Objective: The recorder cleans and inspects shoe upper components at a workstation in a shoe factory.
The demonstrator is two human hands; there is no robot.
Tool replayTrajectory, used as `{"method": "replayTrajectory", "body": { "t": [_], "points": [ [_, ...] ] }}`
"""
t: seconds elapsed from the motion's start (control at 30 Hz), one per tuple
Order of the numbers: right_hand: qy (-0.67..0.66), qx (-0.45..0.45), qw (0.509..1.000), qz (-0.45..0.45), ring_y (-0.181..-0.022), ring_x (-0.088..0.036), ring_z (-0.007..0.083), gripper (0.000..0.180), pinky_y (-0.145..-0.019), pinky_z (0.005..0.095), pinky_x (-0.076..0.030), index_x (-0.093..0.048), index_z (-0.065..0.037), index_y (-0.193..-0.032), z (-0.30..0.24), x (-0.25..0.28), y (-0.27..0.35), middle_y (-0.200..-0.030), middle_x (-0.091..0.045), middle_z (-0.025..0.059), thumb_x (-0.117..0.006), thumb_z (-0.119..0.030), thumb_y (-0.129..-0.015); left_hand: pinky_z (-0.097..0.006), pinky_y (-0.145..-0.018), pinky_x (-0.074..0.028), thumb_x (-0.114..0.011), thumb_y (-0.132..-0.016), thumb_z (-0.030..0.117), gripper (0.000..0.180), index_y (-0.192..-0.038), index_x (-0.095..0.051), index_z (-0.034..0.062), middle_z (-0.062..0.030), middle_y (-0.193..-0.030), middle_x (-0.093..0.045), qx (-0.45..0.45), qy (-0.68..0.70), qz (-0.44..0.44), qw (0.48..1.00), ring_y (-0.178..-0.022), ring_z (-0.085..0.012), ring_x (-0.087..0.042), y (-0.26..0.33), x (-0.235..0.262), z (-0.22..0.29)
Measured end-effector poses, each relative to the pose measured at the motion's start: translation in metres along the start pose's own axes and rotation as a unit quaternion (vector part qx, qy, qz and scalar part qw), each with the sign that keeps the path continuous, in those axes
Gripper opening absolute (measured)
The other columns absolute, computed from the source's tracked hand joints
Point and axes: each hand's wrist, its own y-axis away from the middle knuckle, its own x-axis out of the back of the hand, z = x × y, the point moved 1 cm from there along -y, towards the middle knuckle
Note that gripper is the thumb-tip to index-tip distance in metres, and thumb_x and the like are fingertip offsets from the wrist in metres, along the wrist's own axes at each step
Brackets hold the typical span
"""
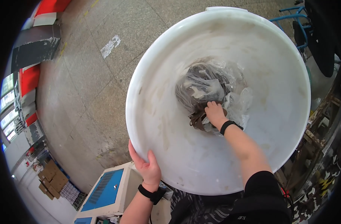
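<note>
A large round white plastic tub fills the middle of the head view, with brownish smudges on its inner wall. My left hand grips its rim at the lower left, thumb on the inner side and fingers outside. At the bottom lies a crumpled clear plastic bag, with greyish-brown stringy material showing through it. My right hand reaches deep into the tub, fingers curled on a bunch of dark brown strips beside the bag. Its fingertips are partly hidden among them.
A cream machine with a blue panel stands at the lower left. Blue metal tubing and a dark seat are at the upper right. A rusty frame and scattered scraps lie at the right. Cardboard boxes stand farther left.
</note>
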Motion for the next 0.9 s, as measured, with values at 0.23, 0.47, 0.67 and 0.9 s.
{"method": "replayTrajectory", "body": {
  "t": [0.23, 0.47, 0.67, 0.9],
  "points": [
    [0.054, 0.137, 0.977, 0.154, -0.130, -0.033, 0.0317, 0.014, -0.102, 0.0538, -0.029, -0.065, -0.004, -0.086, 0.022, 0.039, -0.028, -0.125, -0.048, 0.0169, -0.057, -0.014, -0.080, -0.032, -0.104, -0.028, -0.044, -0.086, -0.005, 0.064, -0.143, -0.014, 0.0005, -0.0127, -0.139, -0.033, -0.010, -0.043, -0.003, 0.999, -0.124, -0.0205, -0.038, 0.003, 0.006, -0.004],
    [0.053, 0.033, 0.998, -0.013, -0.097, -0.060, 0.0251, 0.012, -0.083, 0.0418, -0.042, -0.066, -0.008, -0.084, 0.017, 0.006, -0.051, -0.097, -0.065, 0.0120, -0.055, -0.014, -0.082, -0.032, -0.104, -0.029, -0.042, -0.086, -0.005, 0.064, -0.143, -0.014, 0.0011, -0.0125, -0.137, -0.034, 0.000, 0.001, 0.005, 1.000, -0.122, -0.0200, -0.039, 0.005, -0.001, -0.003],
    [-0.215, 0.126, 0.950, 0.189, -0.080, -0.061, 0.0320, 0.010, -0.068, 0.0404, -0.046, -0.062, -0.003, -0.076, -0.037, 0.061, 0.035, -0.080, -0.063, 0.0152, -0.061, -0.012, -0.073, -0.033, -0.104, -0.029, -0.042, -0.081, -0.007, 0.064, -0.140, -0.019, -0.0010, -0.0148, -0.135, -0.036, -0.022, -0.039, -0.001, 0.999, -0.123, -0.0230, -0.038, 0.001, 0.001, 0.000],
    [-0.546, -0.131, 0.819, 0.122, -0.072, -0.061, 0.0261, 0.020, -0.067, 0.0346, -0.047, -0.062, 0.003, -0.091, -0.019, 0.115, 0.127, -0.081, -0.064, 0.0170, -0.064, -0.014, -0.081, -0.036, -0.100, -0.034, -0.046, -0.079, -0.003, 0.062, -0.137, -0.025, -0.0015, -0.0212, -0.128, -0.043, -0.074, -0.080, 0.022, 0.994, -0.118, -0.0309, -0.045, 0.000, -0.002, -0.002]
  ]
}}
